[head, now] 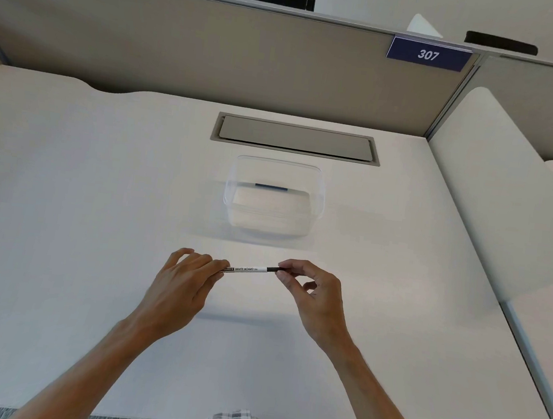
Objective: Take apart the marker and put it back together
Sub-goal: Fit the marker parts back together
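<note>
Marker (250, 270): slim white barrel, black end, level.

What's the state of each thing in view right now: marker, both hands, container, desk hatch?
marker: held level above the desk, in one piece, black end at the right
left hand: fingers grip the marker's left end
right hand: fingers pinch the black right end
clear container: upright on the desk, no lid, a dark strip at its far wall
desk hatch: flap closed
</note>
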The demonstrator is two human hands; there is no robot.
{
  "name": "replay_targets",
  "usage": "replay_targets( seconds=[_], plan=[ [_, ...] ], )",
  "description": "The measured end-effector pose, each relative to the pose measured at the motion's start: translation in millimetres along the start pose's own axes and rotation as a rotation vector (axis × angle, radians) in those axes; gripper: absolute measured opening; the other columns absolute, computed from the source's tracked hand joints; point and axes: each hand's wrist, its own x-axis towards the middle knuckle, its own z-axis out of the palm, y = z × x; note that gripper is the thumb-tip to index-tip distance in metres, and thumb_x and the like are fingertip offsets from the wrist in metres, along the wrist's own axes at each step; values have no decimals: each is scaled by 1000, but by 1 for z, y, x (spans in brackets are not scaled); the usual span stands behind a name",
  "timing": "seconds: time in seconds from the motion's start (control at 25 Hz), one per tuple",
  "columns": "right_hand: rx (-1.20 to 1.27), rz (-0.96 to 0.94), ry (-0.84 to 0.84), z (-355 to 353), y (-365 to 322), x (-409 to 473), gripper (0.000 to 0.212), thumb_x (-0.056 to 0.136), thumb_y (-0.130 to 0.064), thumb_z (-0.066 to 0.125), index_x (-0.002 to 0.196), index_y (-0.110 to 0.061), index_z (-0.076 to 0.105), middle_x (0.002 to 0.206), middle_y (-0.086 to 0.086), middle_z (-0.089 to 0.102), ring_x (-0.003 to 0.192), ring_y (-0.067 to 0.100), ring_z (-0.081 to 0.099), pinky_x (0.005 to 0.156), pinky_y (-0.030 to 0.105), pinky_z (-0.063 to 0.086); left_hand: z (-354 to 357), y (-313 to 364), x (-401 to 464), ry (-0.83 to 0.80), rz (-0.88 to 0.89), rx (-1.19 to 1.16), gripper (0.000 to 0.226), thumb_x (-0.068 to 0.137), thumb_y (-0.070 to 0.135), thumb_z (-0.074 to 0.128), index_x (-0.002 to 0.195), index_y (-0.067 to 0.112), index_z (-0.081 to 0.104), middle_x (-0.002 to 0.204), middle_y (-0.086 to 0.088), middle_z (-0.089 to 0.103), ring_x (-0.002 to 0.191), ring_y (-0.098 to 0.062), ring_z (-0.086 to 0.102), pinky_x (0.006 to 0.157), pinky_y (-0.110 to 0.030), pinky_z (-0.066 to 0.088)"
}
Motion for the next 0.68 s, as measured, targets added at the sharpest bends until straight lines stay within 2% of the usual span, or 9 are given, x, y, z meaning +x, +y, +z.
replay_targets(
  seconds=[0.12, 0.32, 0.44, 0.56, 0.68],
  plan=[
    [-7, 0, -34, 0, -1, 0, 9, 89, -20, 73, 89, -28, 75, 91, -16, 75, 83, 5, 65, 60, 15, 39, -1, 3, 1, 10, 14, -7, 35, 98, 31, 33, 111, 17, 63, 80, 7, 60, 74, -21, 56, 99, -31, 34],
    [-32, -15, -47, 2, -4, -1, 6, 93, -22, 68, 88, -25, 70, 93, -15, 72, 86, 5, 64, 59, 16, 39, -4, 7, 2, 11, 22, -33, 34, 98, 30, 35, 111, 17, 63, 81, 7, 60, 73, -19, 56, 100, -31, 36],
    [-48, -11, -57, 3, -3, -1, 10, 96, -23, 64, 88, -24, 68, 93, -15, 70, 87, 4, 63, 58, 19, 37, -6, 9, 2, -2, 24, -53, 29, 98, 28, 38, 111, 18, 63, 79, 7, 59, 71, -19, 54, 94, -29, 39],
    [-72, -5, -53, 5, -3, 0, 18, 100, -27, 58, 87, -18, 67, 83, -15, 67, 73, 3, 58, 55, 21, 33, -8, 11, 4, -17, 38, -58, 27, 98, 27, 40, 110, 18, 63, 78, 7, 57, 69, -19, 52, 86, -25, 37],
    [-75, 16, -37, 8, -3, 1, 32, 101, -37, 52, 83, -16, 67, 70, -14, 62, 62, 3, 51, 55, 18, 33, -10, 14, 4, -21, 50, -52, 28, 97, 26, 40, 111, 18, 63, 77, 7, 56, 68, -21, 52, 84, -22, 35]
  ],
)
